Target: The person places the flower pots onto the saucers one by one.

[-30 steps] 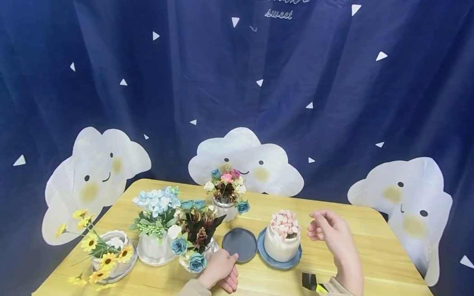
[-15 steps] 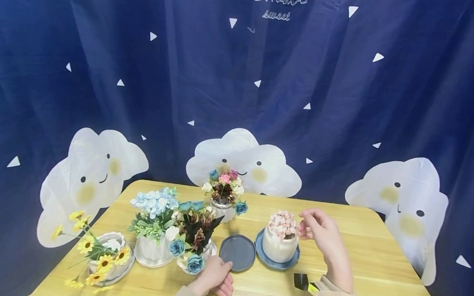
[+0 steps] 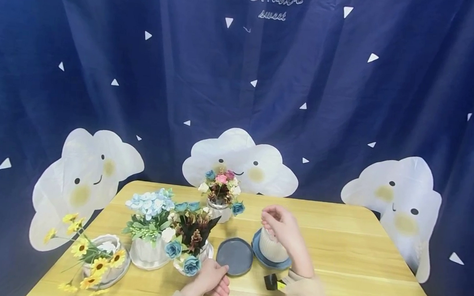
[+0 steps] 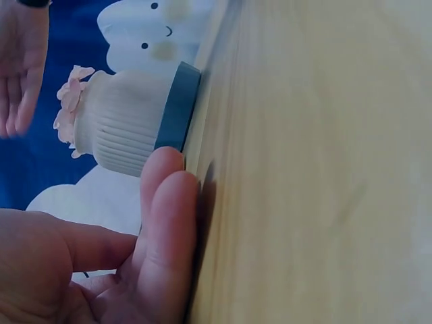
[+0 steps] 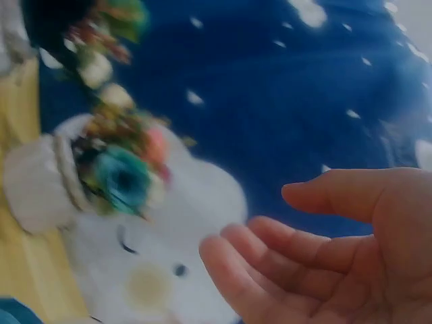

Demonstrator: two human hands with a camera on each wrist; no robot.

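My left hand (image 3: 211,280) lies low over the table, its fingertips by the near edge of a dark round saucer (image 3: 234,256) and its wrist beside a pot of teal roses (image 3: 191,265). The left wrist view shows its fingers (image 4: 172,236) relaxed, with nothing in them. Over a ribbed white flowerpot (image 3: 271,249) on a blue saucer (image 4: 179,108) hovers my right hand (image 3: 283,228), hiding most of the pink flowers (image 4: 67,111) in the head view. Loosely curved and holding nothing, the right hand's fingers (image 5: 233,270) show in the right wrist view.
Behind the dark saucer stands a white pot of mixed roses (image 3: 219,210). At the left are a pot of pale blue hydrangeas (image 3: 149,251) and a grey-white pot of yellow daisies (image 3: 111,271). A navy cloud-print curtain (image 3: 325,103) hangs behind the wooden table (image 3: 357,250).
My right hand has moved left, from beside the pot of pink flowers to above it. The left hand stays by the dark saucer while the head view shifts slightly.
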